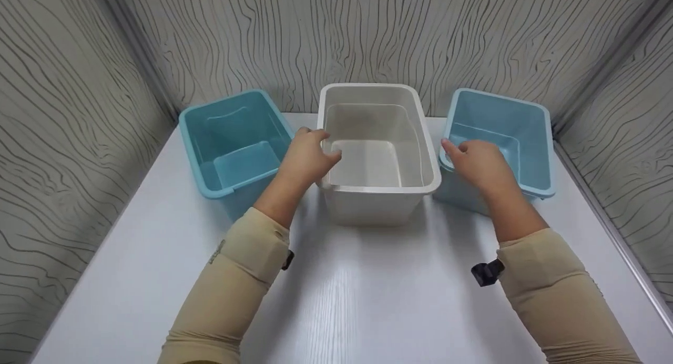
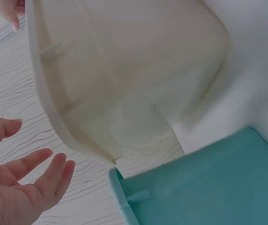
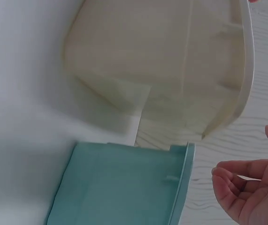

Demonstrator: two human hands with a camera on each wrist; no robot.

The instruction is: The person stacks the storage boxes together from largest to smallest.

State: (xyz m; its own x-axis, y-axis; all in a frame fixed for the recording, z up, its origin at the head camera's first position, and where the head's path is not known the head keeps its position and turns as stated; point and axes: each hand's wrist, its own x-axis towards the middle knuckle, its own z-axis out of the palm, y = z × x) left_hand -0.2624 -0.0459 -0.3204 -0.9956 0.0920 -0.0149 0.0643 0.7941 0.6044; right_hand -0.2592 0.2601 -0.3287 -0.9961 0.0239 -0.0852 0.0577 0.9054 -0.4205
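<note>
Three plastic bins stand in a row: a teal bin (image 1: 190, 148) on the left, an off-white bin (image 1: 376, 209) (image 2: 124, 51) in the middle, and a light blue bin (image 1: 548, 148) (image 3: 119, 183) on the right. My left hand (image 1: 307, 156) (image 2: 28, 187) hovers by the off-white bin's left rim, its fingers spread and slightly bent, holding nothing. Over the light blue bin's near left corner is my right hand (image 1: 481, 161) (image 3: 253, 190), fingers loosely curled. The right wrist view shows it apart from the rim with nothing in it.
The bins rest on a white table (image 1: 368, 290) and stand close to a back wall (image 1: 294, 43) with a wood-grain pattern. Similar panels rise at both sides. A black clip (image 1: 488, 272) sticks out from the right sleeve.
</note>
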